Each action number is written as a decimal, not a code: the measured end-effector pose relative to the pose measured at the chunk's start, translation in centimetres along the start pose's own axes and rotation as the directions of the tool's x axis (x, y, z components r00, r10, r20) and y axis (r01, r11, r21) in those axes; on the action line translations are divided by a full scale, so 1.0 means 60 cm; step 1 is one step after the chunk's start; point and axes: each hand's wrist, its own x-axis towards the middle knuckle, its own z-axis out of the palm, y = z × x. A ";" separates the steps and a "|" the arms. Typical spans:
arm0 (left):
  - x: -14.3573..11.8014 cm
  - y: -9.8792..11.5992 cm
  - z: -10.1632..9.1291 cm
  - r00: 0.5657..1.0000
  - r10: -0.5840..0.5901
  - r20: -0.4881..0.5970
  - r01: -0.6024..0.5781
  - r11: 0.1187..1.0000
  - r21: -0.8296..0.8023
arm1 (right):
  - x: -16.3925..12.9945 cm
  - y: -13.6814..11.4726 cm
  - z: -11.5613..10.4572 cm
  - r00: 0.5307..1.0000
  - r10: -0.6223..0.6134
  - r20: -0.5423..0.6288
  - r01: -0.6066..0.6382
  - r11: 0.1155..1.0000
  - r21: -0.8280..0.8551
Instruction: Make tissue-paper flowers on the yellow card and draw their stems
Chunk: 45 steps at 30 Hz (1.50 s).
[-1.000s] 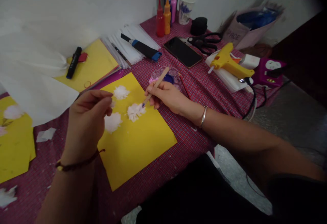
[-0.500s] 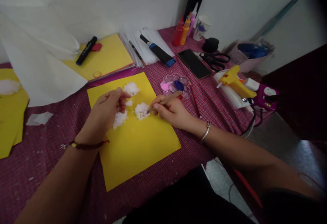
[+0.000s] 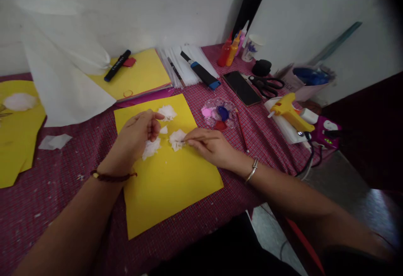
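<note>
A yellow paper sheet (image 3: 170,183) lies on the red checked tablecloth in front of me. Three white tissue tufts sit on its upper part: one at the top (image 3: 166,112), one at the left (image 3: 151,148), one at the right (image 3: 176,139). My right hand (image 3: 210,146) grips a thin wooden paintbrush (image 3: 192,140), held low and nearly flat, its tip touching the right tuft. My left hand (image 3: 135,137) hovers over the left tuft with fingers curled and pinched; whether it holds a scrap of tissue I cannot tell.
A clear paint palette (image 3: 220,114) with pink, blue and red paint and a red pencil (image 3: 242,130) lie right of the sheet. Further back are a phone (image 3: 242,88), scissors (image 3: 266,85), a yellow glue gun (image 3: 289,112), paint bottles (image 3: 229,49) and stacked papers (image 3: 138,74).
The brush has tilted from steep to nearly flat, its tip staying at the right tuft. My left hand has come down from raised to just above the sheet. The view has shifted.
</note>
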 end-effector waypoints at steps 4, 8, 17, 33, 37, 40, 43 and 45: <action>-0.016 0.017 0.011 0.999 -0.017 0.047 0.020 0.998 -0.067 | 0.005 -0.005 -0.011 0.938 0.249 -0.242 -0.149 0.919 0.365; -0.035 0.026 0.026 0.976 -0.095 0.197 0.147 0.953 -0.265 | 0.012 -0.008 -0.014 0.902 0.395 -0.173 -0.164 0.685 0.710; -0.053 0.024 0.048 0.976 -0.008 0.218 0.072 0.955 -0.287 | 0.014 -0.010 -0.015 0.895 0.418 -0.153 -0.141 0.591 0.794; -0.100 0.045 0.063 0.687 0.656 0.311 -0.694 0.467 0.548 | 0.016 -0.027 -0.006 0.836 0.549 0.007 -0.309 0.460 0.833; -0.089 0.061 0.053 0.888 0.453 -0.085 -0.355 0.789 0.501 | 0.014 -0.026 -0.016 0.885 0.459 -0.076 -0.261 0.625 0.736; -0.073 0.056 0.052 0.990 0.093 0.103 -0.125 0.925 0.359 | 0.010 -0.032 -0.020 0.937 0.335 -0.098 -0.231 0.805 0.546; -0.064 0.045 0.056 0.964 -0.057 0.260 -0.027 0.950 0.311 | 0.006 -0.038 -0.015 0.969 0.230 -0.096 -0.182 0.915 0.360; -0.061 0.044 0.055 0.959 -0.067 0.274 -0.020 0.953 0.302 | 0.005 -0.042 -0.012 0.976 0.202 -0.078 -0.166 0.930 0.327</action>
